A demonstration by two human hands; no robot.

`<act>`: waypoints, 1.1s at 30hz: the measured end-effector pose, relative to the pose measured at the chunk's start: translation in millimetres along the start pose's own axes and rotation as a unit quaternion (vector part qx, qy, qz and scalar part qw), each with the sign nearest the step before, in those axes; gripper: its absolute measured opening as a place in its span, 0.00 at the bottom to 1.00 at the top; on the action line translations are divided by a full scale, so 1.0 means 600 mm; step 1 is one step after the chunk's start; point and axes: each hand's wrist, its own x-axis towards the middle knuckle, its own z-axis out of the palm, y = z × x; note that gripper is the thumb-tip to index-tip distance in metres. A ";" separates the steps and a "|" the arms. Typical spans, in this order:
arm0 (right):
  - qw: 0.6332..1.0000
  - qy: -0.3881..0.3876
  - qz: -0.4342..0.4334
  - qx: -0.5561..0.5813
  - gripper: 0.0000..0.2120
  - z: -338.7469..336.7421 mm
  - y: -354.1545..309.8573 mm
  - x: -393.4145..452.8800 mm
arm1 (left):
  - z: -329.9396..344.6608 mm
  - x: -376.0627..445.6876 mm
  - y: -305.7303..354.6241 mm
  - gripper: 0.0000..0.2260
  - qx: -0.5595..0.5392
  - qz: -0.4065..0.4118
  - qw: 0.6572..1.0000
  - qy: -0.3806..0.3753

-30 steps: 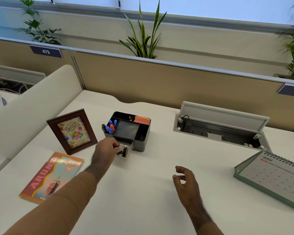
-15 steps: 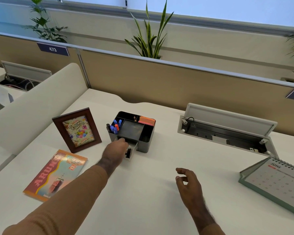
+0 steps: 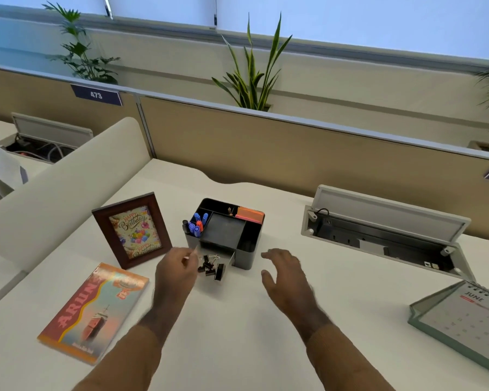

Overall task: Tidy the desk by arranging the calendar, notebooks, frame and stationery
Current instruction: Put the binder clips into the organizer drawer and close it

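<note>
The organiser's [image 3: 226, 234] small drawer [image 3: 215, 262], nearly shut half a second ago, now stands pulled out with a cluster of black binder clips [image 3: 211, 267] showing, too tangled to count. The left hand [image 3: 175, 270] has drawn back just beside it, fingertips pinched together though on what I cannot tell, and the right hand [image 3: 287, 277] has moved up near the organiser, fingers spread and holding nothing. One frame [image 3: 132, 230], one notebook [image 3: 95, 311] and one calendar [image 3: 463, 320] sit on the desk [image 3: 237, 334]
</note>
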 end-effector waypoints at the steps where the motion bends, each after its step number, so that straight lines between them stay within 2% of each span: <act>1: 0.999 -0.022 -0.008 -0.037 0.21 0.002 -0.011 0.015 | -0.004 -0.011 -0.005 0.07 -0.019 -0.046 0.999 0.014; 3: 0.993 -0.065 -0.019 -0.099 0.27 0.010 -0.031 0.042 | 0.001 -0.031 -0.027 0.07 -0.062 -0.146 0.987 0.000; 5: 0.983 -0.105 -0.025 -0.145 0.30 0.024 -0.045 0.062 | 0.013 -0.047 -0.047 0.08 -0.117 -0.236 0.964 -0.046; 9: 0.967 -0.146 -0.022 -0.208 0.31 0.047 -0.061 0.077 | 0.036 -0.070 -0.042 0.12 -0.207 -0.333 0.911 -0.125; 12: 0.958 -0.145 -0.023 -0.246 0.29 0.060 -0.062 0.078 | 0.042 -0.069 -0.027 0.13 -0.226 -0.335 0.903 -0.147; 19: 0.960 -0.150 -0.012 -0.235 0.30 0.068 -0.060 0.081 | 0.046 -0.055 -0.015 0.13 -0.214 -0.345 0.901 -0.152; 33: 0.963 -0.153 -0.001 -0.221 0.29 0.065 -0.068 0.083 | 0.066 -0.023 0.002 0.12 -0.210 -0.319 0.913 -0.143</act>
